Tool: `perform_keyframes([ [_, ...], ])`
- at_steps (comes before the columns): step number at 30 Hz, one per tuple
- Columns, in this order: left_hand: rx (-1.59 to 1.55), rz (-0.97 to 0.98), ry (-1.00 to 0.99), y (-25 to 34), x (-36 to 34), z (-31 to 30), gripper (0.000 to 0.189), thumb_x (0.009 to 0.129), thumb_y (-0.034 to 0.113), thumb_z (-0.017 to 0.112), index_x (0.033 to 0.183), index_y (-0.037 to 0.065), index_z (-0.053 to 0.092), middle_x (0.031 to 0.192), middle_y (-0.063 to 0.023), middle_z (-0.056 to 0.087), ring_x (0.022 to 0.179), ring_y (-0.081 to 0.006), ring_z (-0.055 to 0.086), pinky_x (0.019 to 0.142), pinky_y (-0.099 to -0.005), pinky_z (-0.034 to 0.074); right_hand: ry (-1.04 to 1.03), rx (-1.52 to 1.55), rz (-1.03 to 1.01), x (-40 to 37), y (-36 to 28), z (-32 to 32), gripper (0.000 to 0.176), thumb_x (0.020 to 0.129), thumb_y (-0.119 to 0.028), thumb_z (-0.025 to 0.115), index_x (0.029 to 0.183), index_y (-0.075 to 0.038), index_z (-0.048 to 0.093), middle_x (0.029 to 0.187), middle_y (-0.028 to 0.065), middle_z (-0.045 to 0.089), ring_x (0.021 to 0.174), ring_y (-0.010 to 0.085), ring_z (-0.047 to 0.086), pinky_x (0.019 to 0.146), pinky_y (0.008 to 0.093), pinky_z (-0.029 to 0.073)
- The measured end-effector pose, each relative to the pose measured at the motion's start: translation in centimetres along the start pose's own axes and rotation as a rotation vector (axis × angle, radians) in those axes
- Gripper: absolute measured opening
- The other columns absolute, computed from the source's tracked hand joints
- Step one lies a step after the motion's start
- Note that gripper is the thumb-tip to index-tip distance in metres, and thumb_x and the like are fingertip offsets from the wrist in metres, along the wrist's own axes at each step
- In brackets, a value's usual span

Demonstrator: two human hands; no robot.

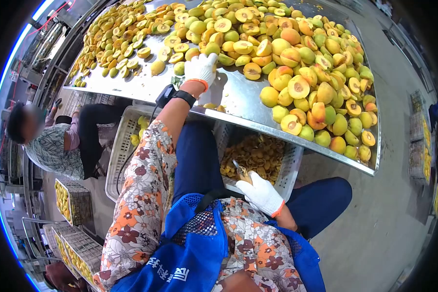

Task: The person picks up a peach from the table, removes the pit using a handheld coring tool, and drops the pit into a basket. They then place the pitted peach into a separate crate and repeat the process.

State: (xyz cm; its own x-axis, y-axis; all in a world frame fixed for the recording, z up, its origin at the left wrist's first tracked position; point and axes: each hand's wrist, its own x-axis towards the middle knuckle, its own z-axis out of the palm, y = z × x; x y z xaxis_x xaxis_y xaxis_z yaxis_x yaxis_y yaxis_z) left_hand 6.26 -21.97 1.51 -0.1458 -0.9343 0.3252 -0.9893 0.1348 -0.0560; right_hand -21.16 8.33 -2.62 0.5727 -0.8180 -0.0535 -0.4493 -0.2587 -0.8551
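My left hand (pixel 201 69), in a white glove with an orange cuff, reaches over the near edge of the metal table (pixel 243 97). Its fingers are bent down beside the apricots (pixel 211 48); what they close on is hidden. Low by my lap, my right hand (pixel 262 193), gloved the same way, is closed on a short hand tool (pixel 242 171) with a metal tip and a tan handle. Below that tip is a pale crate (pixel 291 168) of brownish-yellow pieces, perhaps pits and scraps. Cut halves (pixel 252 71) and whole-looking apricots are heaped across the table.
A second pale crate (pixel 116 163) with yellow fruit stands left of my legs. Farther left a person (pixel 58 146) sits low. Fruit-filled crates (pixel 75 202) stand on the floor at lower left, with stacked ones (pixel 417 155) at far right. The table's raised metal rim (pixel 316 147) crosses before my knees.
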Motion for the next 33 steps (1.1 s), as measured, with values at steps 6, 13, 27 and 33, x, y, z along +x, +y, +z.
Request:
perform_keyframes([
  [6, -0.227, -0.006, 0.121, 0.6, -1.3, -0.6, 0.035, 0.078, 0.021, 0.076, 0.108, 0.01, 0.062, 0.106, -0.0169, 0.062, 0.097, -0.0385, 0.064, 0.081, -0.0472, 0.053, 0.028, 0.216, 0.314, 0.6, -2.5, -1.6, 0.052, 0.097, -0.042, 0.063, 0.114, 0.006, 0.056, 0.084, 0.0325, 0.065, 0.086, 0.0486, 0.067, 0.071, 0.049, 0.052],
  [13, -1.812, -0.414, -0.184, 5.7, -12.1, -8.4, 0.022, 0.091, 0.019, 0.07, 0.104, 0.003, 0.06, 0.097, -0.0087, 0.065, 0.086, -0.0176, 0.067, 0.07, -0.0284, 0.057, 0.329, 0.302, 0.244, 2.4, -7.2, -4.5, 0.04, 0.097, -0.03, 0.068, 0.118, 0.002, 0.054, 0.093, 0.0305, 0.068, 0.094, 0.0481, 0.068, 0.07, 0.0474, 0.053],
  [27, -1.657, -0.314, -0.152, 11.6, -18.2, -10.7, 0.026, 0.106, 0.019, 0.051, 0.124, 0.003, 0.061, 0.107, -0.0055, 0.065, 0.095, -0.012, 0.058, 0.087, -0.0285, 0.05, 0.438, -0.033, 0.233, 3.2, -6.6, -2.5, 0.037, 0.099, -0.032, 0.063, 0.111, 0.001, 0.05, 0.077, 0.0296, 0.066, 0.074, 0.0489, 0.067, 0.06, 0.0545, 0.054],
  [33, -1.374, -0.252, -0.022, 12.5, -19.2, -11.2, 0.026, 0.107, 0.018, 0.048, 0.122, 0.002, 0.062, 0.106, -0.0114, 0.067, 0.095, -0.0155, 0.062, 0.087, -0.0321, 0.051, 0.385, -0.082, 0.289, 3.2, -6.4, -1.7, 0.037, 0.099, -0.03, 0.062, 0.113, 0.002, 0.05, 0.075, 0.0313, 0.065, 0.073, 0.0489, 0.067, 0.06, 0.0548, 0.054],
])
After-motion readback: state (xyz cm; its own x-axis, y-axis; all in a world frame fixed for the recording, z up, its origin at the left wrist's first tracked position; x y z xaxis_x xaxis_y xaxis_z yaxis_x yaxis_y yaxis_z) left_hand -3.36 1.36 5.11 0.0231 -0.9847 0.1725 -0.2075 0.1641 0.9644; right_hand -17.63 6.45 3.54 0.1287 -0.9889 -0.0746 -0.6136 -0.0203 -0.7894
